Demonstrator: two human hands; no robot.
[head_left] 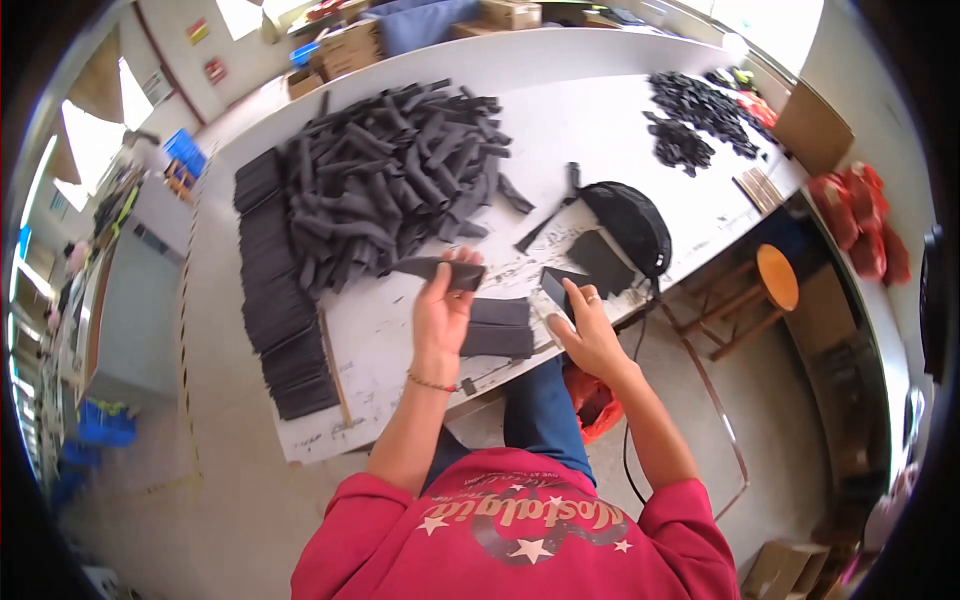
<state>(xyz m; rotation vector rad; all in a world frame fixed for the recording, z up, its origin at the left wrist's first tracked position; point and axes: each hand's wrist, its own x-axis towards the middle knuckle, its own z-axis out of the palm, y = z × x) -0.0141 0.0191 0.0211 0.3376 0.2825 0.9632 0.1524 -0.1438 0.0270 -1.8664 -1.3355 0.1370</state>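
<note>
My left hand (441, 318) is raised over the near part of the white table, its fingers closed on a dark grey fabric strip (418, 267) that sticks out to the left. To its right, my right hand (592, 338) pinches a dark flat piece (568, 281) with a pale edge; its exact kind I cannot make out. Between and below the hands lie flat dark grey fabric pieces (498, 340). Just beyond the right hand sit a dark square of fabric (600, 262) and a black half-round pouch-like thing (632, 222) with a strap.
A large heap of dark grey fabric strips (390, 170) covers the table's far left, beside a long row of stacked dark pieces (275, 290). Small black parts (705, 115) are piled far right. A wooden stool (777, 278) and red bags (860, 220) stand to the right.
</note>
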